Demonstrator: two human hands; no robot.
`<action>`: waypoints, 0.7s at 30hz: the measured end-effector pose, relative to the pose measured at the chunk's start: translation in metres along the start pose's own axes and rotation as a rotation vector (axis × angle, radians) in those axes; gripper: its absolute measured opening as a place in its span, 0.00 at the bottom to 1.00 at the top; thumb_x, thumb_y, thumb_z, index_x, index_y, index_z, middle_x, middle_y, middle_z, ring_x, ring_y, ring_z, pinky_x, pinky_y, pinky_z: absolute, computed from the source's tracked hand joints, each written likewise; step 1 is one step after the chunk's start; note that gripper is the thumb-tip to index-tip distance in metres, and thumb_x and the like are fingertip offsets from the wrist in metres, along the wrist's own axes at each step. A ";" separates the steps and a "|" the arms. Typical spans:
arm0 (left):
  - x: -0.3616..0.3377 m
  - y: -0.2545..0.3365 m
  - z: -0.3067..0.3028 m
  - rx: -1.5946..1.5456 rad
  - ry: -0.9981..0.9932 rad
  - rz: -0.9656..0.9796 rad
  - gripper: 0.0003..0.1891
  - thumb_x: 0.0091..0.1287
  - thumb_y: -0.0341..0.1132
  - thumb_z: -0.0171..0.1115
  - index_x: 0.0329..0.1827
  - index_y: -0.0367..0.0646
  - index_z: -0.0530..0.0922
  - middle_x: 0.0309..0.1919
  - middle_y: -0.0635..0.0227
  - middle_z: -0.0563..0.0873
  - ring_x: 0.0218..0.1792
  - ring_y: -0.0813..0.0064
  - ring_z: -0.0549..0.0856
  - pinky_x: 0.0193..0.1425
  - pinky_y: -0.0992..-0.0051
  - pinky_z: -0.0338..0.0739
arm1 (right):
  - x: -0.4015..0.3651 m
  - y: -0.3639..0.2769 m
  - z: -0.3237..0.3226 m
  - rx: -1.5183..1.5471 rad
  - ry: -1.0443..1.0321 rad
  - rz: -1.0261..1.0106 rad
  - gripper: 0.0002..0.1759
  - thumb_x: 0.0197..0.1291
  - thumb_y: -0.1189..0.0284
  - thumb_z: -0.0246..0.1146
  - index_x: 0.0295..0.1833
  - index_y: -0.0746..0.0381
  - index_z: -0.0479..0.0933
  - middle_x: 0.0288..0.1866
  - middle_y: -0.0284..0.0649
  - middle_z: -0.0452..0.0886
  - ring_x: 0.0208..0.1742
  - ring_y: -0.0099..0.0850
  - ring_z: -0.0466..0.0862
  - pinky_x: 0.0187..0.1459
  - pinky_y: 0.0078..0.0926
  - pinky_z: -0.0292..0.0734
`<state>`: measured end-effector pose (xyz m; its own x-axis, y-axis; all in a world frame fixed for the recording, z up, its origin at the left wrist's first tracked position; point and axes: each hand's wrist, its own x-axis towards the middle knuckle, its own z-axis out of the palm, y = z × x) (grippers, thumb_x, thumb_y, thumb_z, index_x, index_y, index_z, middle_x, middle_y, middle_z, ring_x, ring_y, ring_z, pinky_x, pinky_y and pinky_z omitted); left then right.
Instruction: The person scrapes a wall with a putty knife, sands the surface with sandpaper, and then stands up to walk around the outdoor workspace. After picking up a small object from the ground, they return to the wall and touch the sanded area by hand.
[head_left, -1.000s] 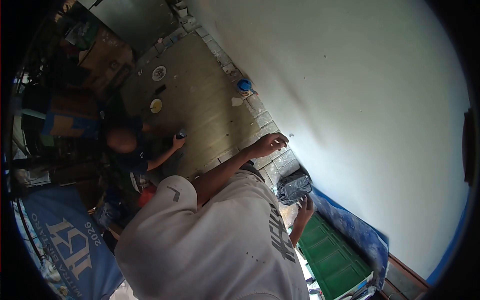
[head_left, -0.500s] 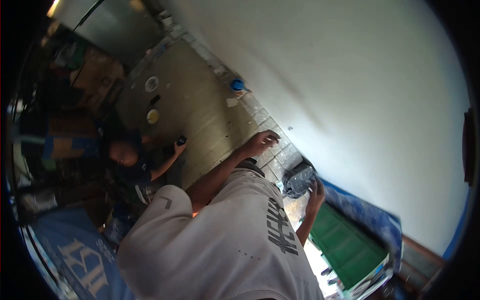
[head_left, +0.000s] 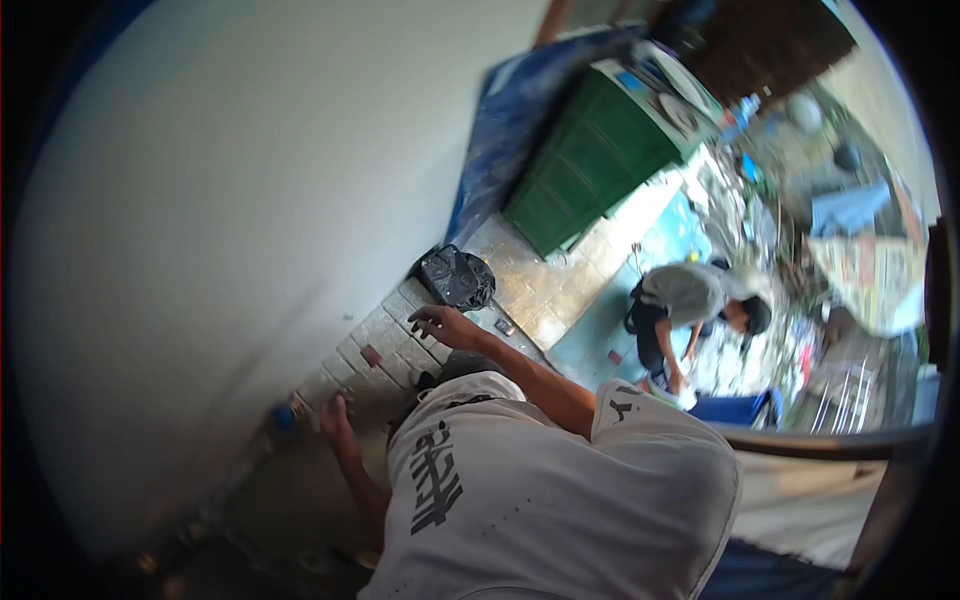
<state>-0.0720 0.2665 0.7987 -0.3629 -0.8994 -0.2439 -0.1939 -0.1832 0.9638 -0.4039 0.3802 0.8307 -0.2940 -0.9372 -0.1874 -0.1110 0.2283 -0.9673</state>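
My left hand (head_left: 338, 422) hangs over the floor beside the wall, fingers apart, with nothing visible in it. Closest to it is a small blue container (head_left: 286, 416) on the tiles at the wall's foot. My right hand (head_left: 445, 326) is held out over the tiled strip (head_left: 345, 372), its fingers loosely bent and spread, holding nothing that I can see. Just beyond it sits a black plastic bag (head_left: 462, 277) against the wall. A small reddish-brown piece (head_left: 371, 355) lies on the tiles between my hands. Near the bag is a small dark rectangular object (head_left: 505, 326).
A green cabinet (head_left: 595, 160) stands past the bag, loaded with items on its top, a blue sheet (head_left: 510, 110) behind it. At right, another person (head_left: 690, 295) in a pale shirt bends over a white object. Clutter and scraps lie beyond. The white wall (head_left: 250, 180) borders my left.
My view has swung round toward the green cabinet and the brighter area. The co-worker with the dark handheld object has left view; another person is now visible. Both my hands remain raised and open.
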 end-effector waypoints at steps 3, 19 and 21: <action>0.012 0.027 0.022 0.038 -0.080 0.081 0.14 0.76 0.37 0.59 0.56 0.36 0.81 0.44 0.69 0.86 0.41 0.81 0.82 0.45 0.78 0.74 | -0.016 0.016 -0.011 0.018 0.064 0.016 0.15 0.75 0.72 0.56 0.61 0.68 0.77 0.50 0.44 0.87 0.48 0.32 0.86 0.53 0.32 0.81; 0.022 0.081 0.106 0.058 -0.323 0.036 0.16 0.77 0.38 0.57 0.59 0.38 0.79 0.48 0.70 0.85 0.46 0.79 0.81 0.44 0.77 0.74 | -0.051 0.014 -0.044 0.016 0.231 -0.040 0.16 0.75 0.71 0.57 0.62 0.66 0.77 0.50 0.44 0.87 0.46 0.31 0.88 0.51 0.34 0.81; 0.022 0.075 0.105 0.059 -0.338 0.037 0.15 0.76 0.37 0.57 0.59 0.38 0.79 0.49 0.69 0.85 0.45 0.79 0.81 0.44 0.77 0.74 | -0.045 0.009 -0.045 0.026 0.255 -0.039 0.16 0.74 0.71 0.57 0.62 0.67 0.78 0.49 0.44 0.88 0.45 0.31 0.88 0.50 0.34 0.81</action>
<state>-0.1907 0.2749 0.8546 -0.6506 -0.7205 -0.2402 -0.2234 -0.1207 0.9672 -0.4348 0.4365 0.8380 -0.5201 -0.8477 -0.1043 -0.1034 0.1838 -0.9775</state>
